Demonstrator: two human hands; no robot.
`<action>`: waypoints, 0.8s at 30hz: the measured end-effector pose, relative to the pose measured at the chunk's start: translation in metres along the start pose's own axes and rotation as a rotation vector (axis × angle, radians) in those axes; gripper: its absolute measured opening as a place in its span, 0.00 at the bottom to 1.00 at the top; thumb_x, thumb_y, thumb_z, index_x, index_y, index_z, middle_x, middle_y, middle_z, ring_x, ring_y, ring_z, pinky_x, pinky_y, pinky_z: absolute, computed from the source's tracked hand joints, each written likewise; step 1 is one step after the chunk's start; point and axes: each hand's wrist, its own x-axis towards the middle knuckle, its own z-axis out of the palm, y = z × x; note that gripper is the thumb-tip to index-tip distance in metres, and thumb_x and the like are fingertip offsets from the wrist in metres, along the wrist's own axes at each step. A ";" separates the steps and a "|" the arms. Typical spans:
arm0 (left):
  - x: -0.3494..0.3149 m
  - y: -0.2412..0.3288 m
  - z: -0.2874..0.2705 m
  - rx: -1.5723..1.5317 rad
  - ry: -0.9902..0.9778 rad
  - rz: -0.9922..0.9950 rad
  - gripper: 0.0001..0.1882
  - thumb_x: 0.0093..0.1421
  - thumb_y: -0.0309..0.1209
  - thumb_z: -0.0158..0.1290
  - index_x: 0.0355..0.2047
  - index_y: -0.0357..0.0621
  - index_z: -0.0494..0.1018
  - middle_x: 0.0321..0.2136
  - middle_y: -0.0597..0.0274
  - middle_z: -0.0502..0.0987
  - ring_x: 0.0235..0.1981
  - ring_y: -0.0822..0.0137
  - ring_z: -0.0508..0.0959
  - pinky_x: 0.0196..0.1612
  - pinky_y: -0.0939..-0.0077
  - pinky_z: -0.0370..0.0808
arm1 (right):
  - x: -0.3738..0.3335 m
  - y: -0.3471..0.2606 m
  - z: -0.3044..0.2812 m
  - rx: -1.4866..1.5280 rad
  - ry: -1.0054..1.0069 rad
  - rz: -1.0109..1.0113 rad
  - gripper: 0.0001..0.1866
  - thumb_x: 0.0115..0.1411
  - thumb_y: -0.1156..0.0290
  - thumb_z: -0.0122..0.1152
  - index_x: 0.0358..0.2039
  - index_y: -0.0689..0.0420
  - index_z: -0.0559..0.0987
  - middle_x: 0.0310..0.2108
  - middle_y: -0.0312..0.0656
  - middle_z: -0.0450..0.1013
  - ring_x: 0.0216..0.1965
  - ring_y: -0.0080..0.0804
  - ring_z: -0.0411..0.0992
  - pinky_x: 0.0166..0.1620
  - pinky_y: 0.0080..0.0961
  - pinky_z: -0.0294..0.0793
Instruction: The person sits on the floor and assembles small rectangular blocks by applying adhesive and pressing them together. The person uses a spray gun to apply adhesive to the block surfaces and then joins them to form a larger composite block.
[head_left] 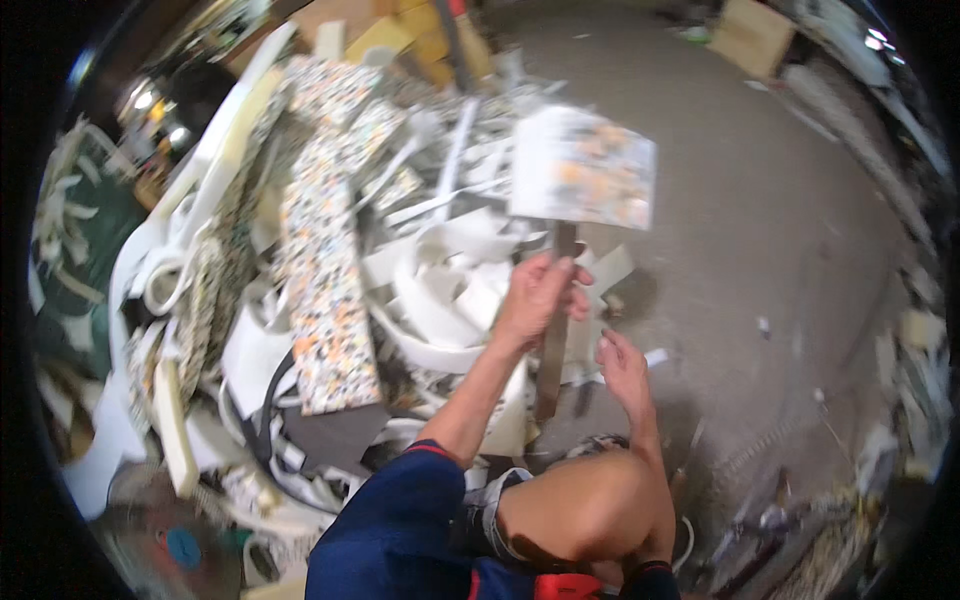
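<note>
My left hand (540, 300) is closed around a long, flat brown strip (550, 375), which runs down toward my knees. At the strip's far end, beyond my fingers, is a blurred foam block (585, 170) with a white part and an orange-speckled part. Whether the block is fixed to the strip or only in line with it, I cannot tell. Lower and to the right, my right hand (627, 375) is raised over my bent knee. Its fingers are drawn together, and anything between them is too blurred to make out.
Left of my hands lies a heap of white foam offcuts (440, 290), with a long speckled foam slab (325, 260) on it. A fan (175, 545) stands at the lower left. Grey floor (750, 230) spreads to the right, with more scraps (920, 340) along the far right side.
</note>
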 end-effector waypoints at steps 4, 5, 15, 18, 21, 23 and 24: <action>0.011 0.004 0.029 -0.118 -0.150 0.021 0.21 0.72 0.41 0.48 0.52 0.33 0.72 0.31 0.55 0.80 0.23 0.71 0.79 0.26 0.75 0.80 | -0.060 -0.022 -0.032 0.177 0.145 -0.093 0.21 0.71 0.62 0.54 0.58 0.62 0.75 0.33 0.38 0.78 0.34 0.25 0.74 0.39 0.27 0.75; 0.022 0.009 0.043 -0.107 -0.209 0.029 0.22 0.71 0.42 0.48 0.52 0.33 0.72 0.30 0.55 0.80 0.22 0.70 0.79 0.26 0.75 0.80 | -0.074 -0.033 -0.034 0.227 0.140 -0.159 0.21 0.71 0.62 0.53 0.59 0.61 0.75 0.33 0.36 0.77 0.33 0.24 0.73 0.38 0.26 0.75; 0.004 0.009 0.216 0.037 -0.822 0.120 0.30 0.72 0.48 0.44 0.64 0.36 0.63 0.44 0.54 0.80 0.37 0.67 0.80 0.42 0.66 0.78 | -0.184 -0.123 -0.074 0.359 0.492 -0.267 0.14 0.65 0.64 0.60 0.34 0.63 0.72 0.24 0.44 0.75 0.23 0.27 0.77 0.28 0.27 0.78; -0.044 0.012 0.271 0.349 -1.187 0.058 0.32 0.70 0.45 0.50 0.64 0.32 0.63 0.51 0.45 0.78 0.46 0.61 0.80 0.50 0.65 0.76 | -0.249 -0.115 -0.097 0.141 1.010 -0.130 0.18 0.60 0.62 0.66 0.38 0.65 0.74 0.27 0.49 0.77 0.27 0.33 0.78 0.32 0.31 0.78; -0.095 0.010 0.269 0.668 -1.400 0.354 0.34 0.66 0.42 0.56 0.64 0.30 0.63 0.52 0.40 0.77 0.50 0.58 0.78 0.53 0.63 0.75 | -0.328 -0.062 -0.119 -0.206 1.380 -0.141 0.28 0.51 0.65 0.74 0.50 0.63 0.75 0.39 0.51 0.79 0.39 0.45 0.78 0.44 0.39 0.76; -0.121 0.019 0.248 0.652 -1.413 0.264 0.34 0.61 0.38 0.60 0.62 0.29 0.66 0.51 0.41 0.77 0.50 0.56 0.78 0.53 0.61 0.75 | -0.410 -0.075 -0.113 -0.271 1.400 0.143 0.29 0.51 0.67 0.75 0.52 0.62 0.75 0.39 0.50 0.79 0.38 0.37 0.78 0.44 0.34 0.77; -0.141 0.027 0.245 0.626 -1.438 0.230 0.34 0.60 0.38 0.60 0.61 0.29 0.67 0.50 0.42 0.77 0.50 0.57 0.78 0.52 0.62 0.76 | -0.442 -0.048 -0.118 -0.110 1.460 0.098 0.29 0.52 0.68 0.72 0.54 0.60 0.75 0.38 0.47 0.80 0.34 0.33 0.77 0.40 0.32 0.77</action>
